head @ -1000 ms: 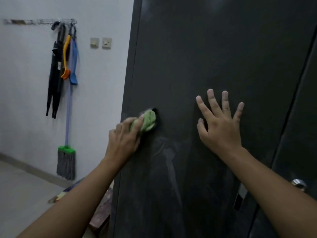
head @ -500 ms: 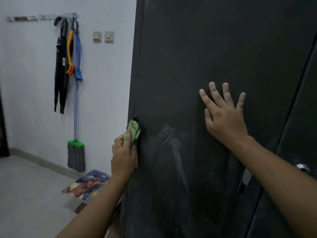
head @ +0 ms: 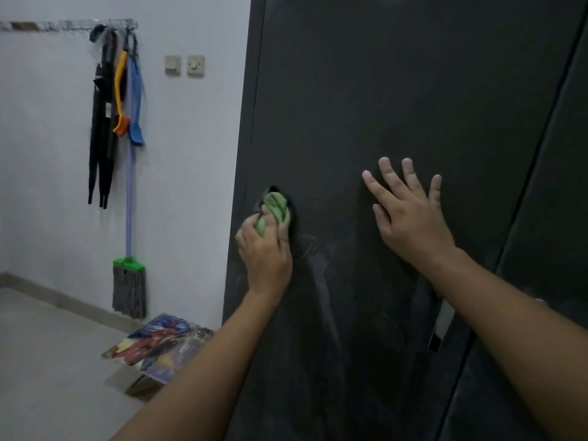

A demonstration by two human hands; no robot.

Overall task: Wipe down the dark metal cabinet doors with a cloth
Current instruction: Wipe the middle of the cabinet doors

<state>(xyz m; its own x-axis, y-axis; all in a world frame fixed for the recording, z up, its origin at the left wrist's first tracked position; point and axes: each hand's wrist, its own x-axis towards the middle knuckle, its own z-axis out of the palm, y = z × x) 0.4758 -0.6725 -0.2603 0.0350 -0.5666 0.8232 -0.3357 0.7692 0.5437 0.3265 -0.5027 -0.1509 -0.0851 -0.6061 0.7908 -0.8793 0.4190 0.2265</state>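
A bunched green cloth (head: 275,209) is gripped in the left hand (head: 265,251), its fingers curled round the wad, and is pressed against the dark cabinet door (head: 381,90) close to that door's left edge. The right hand (head: 410,218) is laid flat on the same door, well to the right of the cloth, with fingers spread wide and nothing held. A second dark door (head: 560,202) is seen beyond the seam at the right. Pale streaks (head: 321,278) are visible on the panel below and beside the cloth; whether these are dust or drying moisture cannot be told in the dim light.

Several faults may be expected from here. Because the cloth is wadded small, only a narrow patch is covered at each pass, so bands of the panel could be missed between strokes; smears could be spread rather than lifted if the same face of the cloth is used throughout. With the cloth so near the edge, it could be carried off the panel by an outward stroke. Prints are likely to be left by the bare right palm where it bears on the surface, so that patch would need to be gone over as well. A pale handle plate (head: 440,326) lies low on the door beside the right forearm, and the cloth could be snagged there on a downward sweep. A mop (head: 129,281) hangs on the wall to the left, well apart from the work.
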